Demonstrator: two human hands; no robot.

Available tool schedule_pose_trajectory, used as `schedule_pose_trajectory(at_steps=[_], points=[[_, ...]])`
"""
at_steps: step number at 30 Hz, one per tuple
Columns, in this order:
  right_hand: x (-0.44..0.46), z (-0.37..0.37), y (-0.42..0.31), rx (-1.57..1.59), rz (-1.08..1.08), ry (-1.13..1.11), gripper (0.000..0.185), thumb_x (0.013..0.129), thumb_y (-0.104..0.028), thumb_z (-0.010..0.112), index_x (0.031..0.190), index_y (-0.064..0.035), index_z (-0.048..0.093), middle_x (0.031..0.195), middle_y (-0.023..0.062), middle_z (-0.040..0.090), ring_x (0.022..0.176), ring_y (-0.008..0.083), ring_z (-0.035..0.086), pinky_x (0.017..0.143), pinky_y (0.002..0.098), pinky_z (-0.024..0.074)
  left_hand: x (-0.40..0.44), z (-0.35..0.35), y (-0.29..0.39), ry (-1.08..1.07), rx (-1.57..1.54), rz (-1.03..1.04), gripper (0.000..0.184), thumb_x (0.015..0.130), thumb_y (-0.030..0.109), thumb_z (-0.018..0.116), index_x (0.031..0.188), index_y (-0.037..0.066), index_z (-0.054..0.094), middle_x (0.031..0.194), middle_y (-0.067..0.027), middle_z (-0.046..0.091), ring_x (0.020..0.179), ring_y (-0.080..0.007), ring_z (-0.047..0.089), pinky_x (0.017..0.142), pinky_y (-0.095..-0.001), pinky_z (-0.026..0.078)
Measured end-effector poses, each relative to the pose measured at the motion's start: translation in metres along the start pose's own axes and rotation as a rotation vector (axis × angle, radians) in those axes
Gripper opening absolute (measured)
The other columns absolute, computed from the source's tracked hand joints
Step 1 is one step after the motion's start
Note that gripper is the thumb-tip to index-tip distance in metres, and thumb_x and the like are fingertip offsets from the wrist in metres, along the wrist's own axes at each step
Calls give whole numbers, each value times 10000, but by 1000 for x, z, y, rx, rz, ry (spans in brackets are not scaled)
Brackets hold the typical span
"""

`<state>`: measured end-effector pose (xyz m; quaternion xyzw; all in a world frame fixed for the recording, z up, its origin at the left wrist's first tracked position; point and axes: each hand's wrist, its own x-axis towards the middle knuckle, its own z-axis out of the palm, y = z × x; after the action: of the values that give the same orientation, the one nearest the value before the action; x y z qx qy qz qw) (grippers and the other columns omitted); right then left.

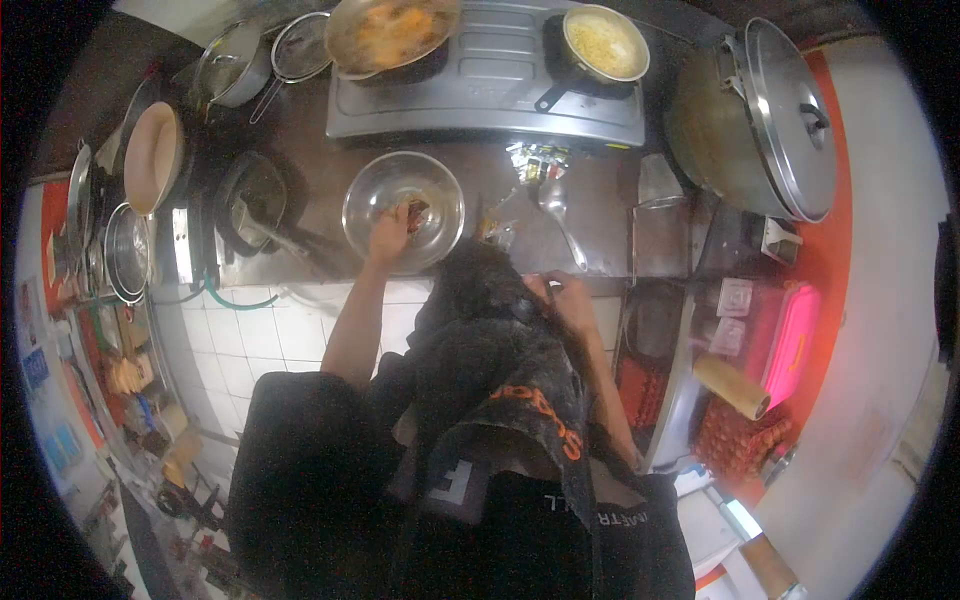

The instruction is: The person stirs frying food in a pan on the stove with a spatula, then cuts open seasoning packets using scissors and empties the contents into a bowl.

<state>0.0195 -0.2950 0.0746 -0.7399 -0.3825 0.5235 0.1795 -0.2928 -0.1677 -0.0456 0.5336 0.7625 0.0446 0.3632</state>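
A clear glass bowl (361, 207) stands on the dark counter in front of me, with a small heap of reddish-brown food pieces (420, 212) inside. My left hand (393, 230) reaches down into this bowl, fingers together at the food; what lies between the fingertips is too small to make out. At the counter's front edge, beside my dark apron, is my right hand (567, 302). Its fingers are curled and pressed together, and anything inside them is hidden. A large metal spoon (555, 205) lies on the counter beyond my right hand.
Behind the bowl sits a gas stove (490, 95) bearing a large pan of orange food (395, 30) and a small pan of pale yellow food (606, 45). A big lidded pot (710, 125) stands right. A black pan (252, 200) and a strainer (300, 50) are left.
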Motion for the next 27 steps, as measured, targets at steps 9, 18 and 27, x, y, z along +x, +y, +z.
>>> schedule_pose_trajectory(at_steps=[9,18,27], points=[[52,8,43,-428,106,-113,820,666,-779,629,985,-26,692,967,217,687,990,333,650,840,399,489,-46,27,77,-6,27,356,504,968,451,400,1091,10,610,927,-251,667,884,-432,644,822,-496,496],[19,-8,115,-129,5,86,470,865,-453,662,1023,-10,683,756,126,672,625,185,597,563,338,445,-46,102,140,-266,413,421,677,853,479,600,1217,-77,469,1273,-306,493,1001,-436,624,813,-464,547],[-38,-45,75,182,292,135,561,847,-509,677,1004,28,640,829,152,685,777,174,609,732,298,479,58,193,203,-71,160,152,435,855,413,632,1025,13,658,1096,-232,613,1000,-385,642,823,-460,539]])
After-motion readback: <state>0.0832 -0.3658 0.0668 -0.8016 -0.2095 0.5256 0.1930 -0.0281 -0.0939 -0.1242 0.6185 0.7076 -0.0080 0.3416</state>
